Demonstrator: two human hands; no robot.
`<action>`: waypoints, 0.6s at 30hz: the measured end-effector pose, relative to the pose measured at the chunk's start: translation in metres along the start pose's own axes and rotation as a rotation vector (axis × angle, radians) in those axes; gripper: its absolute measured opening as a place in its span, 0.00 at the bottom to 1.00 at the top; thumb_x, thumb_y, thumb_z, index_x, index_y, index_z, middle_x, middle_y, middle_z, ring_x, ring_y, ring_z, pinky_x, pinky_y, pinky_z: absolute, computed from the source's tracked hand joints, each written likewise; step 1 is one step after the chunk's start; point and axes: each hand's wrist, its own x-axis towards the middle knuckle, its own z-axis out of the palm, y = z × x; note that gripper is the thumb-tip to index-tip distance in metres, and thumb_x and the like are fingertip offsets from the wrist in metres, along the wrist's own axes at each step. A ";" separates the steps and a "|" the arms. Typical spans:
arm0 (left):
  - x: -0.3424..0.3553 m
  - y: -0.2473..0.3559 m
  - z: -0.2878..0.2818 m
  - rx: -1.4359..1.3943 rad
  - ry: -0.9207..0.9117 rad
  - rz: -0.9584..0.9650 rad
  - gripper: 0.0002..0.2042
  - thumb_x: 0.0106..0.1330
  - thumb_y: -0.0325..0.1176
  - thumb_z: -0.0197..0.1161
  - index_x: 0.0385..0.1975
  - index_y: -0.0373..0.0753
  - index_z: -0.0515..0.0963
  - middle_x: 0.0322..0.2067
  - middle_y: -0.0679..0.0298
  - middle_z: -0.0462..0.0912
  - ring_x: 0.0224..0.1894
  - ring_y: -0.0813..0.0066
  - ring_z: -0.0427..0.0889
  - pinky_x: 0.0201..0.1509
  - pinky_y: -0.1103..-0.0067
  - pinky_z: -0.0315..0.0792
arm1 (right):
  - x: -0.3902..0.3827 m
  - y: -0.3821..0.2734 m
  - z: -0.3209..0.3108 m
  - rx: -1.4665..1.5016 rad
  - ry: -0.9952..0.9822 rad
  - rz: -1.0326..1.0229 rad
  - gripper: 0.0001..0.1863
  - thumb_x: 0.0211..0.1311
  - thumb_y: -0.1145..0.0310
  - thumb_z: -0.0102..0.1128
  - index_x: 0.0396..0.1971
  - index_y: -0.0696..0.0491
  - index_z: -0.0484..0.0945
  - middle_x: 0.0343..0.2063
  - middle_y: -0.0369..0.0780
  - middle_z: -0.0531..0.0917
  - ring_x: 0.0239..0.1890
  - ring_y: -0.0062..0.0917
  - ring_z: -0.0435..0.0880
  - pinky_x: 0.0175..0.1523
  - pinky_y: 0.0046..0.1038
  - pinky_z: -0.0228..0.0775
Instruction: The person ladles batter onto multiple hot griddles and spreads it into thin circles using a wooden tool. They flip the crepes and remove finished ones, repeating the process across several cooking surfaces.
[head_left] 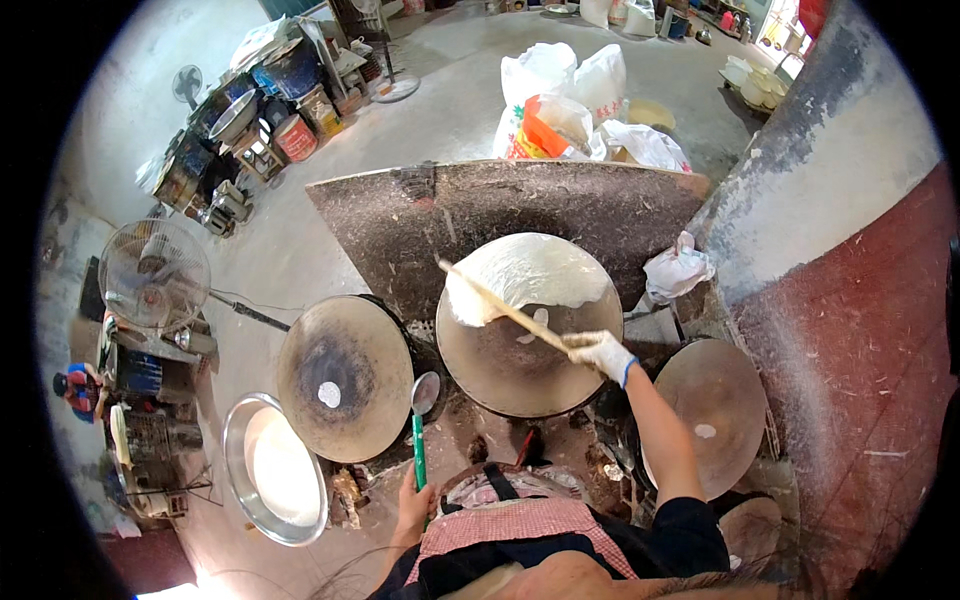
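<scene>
My right hand (600, 353), in a white work glove, is closed round the end of a long wooden stick (505, 310). The stick slants up and left across a round griddle (500, 368) in the middle. White batter (535, 262) coats the griddle's far half, with a ragged near edge; the near half is mostly bare and brown. Lower down, my bare left hand (412, 505) grips the green handle of a metal ladle (426, 392). The ladle's bowl points away from me, between the middle griddle and a left griddle (345, 345) with one small white patch.
A steel basin (236, 445) of white liquid stands at lower left. Another griddle (715, 385) lies to the right. A dark board (500, 195) stands behind the middle griddle, with white sacks (540, 75) beyond. A standing fan (155, 275) and another person (82, 390) are at left.
</scene>
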 end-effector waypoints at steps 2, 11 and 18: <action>-0.009 0.006 0.002 -0.011 0.004 -0.015 0.31 0.57 0.20 0.49 0.62 0.47 0.53 0.12 0.69 0.63 0.09 0.80 0.61 0.11 0.81 0.54 | -0.022 -0.006 -0.002 0.000 -0.034 0.055 0.21 0.44 0.73 0.64 0.44 0.51 0.78 0.22 0.32 0.79 0.14 0.12 0.67 0.18 0.17 0.59; -0.012 -0.020 -0.006 -0.131 0.050 -0.058 0.31 0.57 0.19 0.50 0.62 0.46 0.53 0.13 0.68 0.63 0.11 0.82 0.60 0.12 0.83 0.52 | 0.021 -0.026 -0.019 -0.084 -0.007 0.050 0.21 0.43 0.74 0.65 0.43 0.50 0.79 0.18 0.31 0.76 0.12 0.12 0.62 0.15 0.20 0.51; -0.020 -0.022 -0.002 -0.136 0.056 -0.055 0.32 0.56 0.19 0.51 0.62 0.45 0.52 0.14 0.69 0.63 0.10 0.82 0.59 0.12 0.84 0.52 | 0.000 -0.014 -0.050 -0.092 0.018 -0.019 0.20 0.43 0.73 0.63 0.42 0.50 0.79 0.22 0.31 0.80 0.12 0.12 0.66 0.15 0.18 0.55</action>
